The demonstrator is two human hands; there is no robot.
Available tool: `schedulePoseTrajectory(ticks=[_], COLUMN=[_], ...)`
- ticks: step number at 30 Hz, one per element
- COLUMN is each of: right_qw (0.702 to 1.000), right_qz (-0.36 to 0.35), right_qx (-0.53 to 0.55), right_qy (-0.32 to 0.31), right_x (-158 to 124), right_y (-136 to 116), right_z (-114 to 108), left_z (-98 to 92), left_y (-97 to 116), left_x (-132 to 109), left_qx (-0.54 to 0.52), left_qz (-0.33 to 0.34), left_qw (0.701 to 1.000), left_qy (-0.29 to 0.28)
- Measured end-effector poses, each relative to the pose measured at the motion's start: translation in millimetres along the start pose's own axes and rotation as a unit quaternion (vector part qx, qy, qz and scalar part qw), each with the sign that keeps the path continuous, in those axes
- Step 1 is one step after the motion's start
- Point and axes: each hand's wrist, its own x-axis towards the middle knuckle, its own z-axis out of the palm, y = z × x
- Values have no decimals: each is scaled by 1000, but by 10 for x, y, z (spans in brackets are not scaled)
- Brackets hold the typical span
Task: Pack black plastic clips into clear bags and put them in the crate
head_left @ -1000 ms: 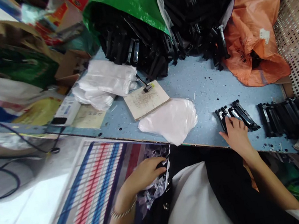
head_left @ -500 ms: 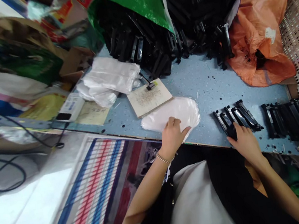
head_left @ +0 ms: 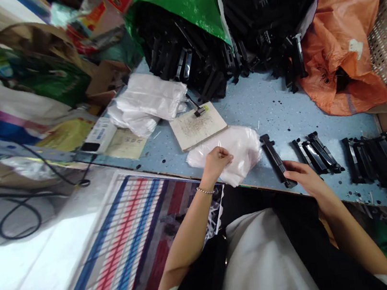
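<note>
My left hand (head_left: 216, 165) rests over a stack of thin white plastic bags (head_left: 242, 145) at the table's front edge. Its fingertips are pinched together at the top bag, whose near edge looks lifted. My right hand (head_left: 306, 179) grips the lower end of a long black plastic part (head_left: 272, 152), thumb and fingers on either side. That part lies slanted just right of the bags, apart from a small row of similar black parts (head_left: 315, 153) beyond my right hand.
More black parts (head_left: 385, 160) stand grouped at the right. Behind lie a dusty board (head_left: 195, 132), folded white bags (head_left: 151, 95), and a green sack (head_left: 179, 1) spilling black parts. An orange sack (head_left: 349, 44) sits at the back right. The blue speckled table (head_left: 263, 100) ends just before my body.
My right hand has moved left, drawing a black part out of the row toward the bags. My left fingers, spread before, have closed in a pinch on the top bag.
</note>
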Motion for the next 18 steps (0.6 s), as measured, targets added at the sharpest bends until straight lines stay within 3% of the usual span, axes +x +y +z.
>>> schedulePoseTrajectory(ticks=[2,4,7,10,13,15,18], right_qw=[962,881,763,691,674,698,747], right_qz=[64,169,289,302,274,238,171], right_qx=[235,389,531,613,644,642,619], right_qy=[-127,-210,-228,-236,-236,-209,-172], right_x=[87,184,323,417,463,454,349], right_y=[-33,-38,-14,11,15,9,-18], right_z=[225,464,725,845,901,905,837], left_z=[25,-1,-114,-163,-44,70,160], left_y=[-38,-84,-128,-79,64,167,245], left_x=[-3,-16,-64,-198,-447,-629,-798], left_qx=[22,87,239,326,307,265,200], left_qz=[42,128,268,344,420,458,459], left_qw=[999,988,933,879,854,848,861], left_qy=[25,27,36,53,14,-39,-86])
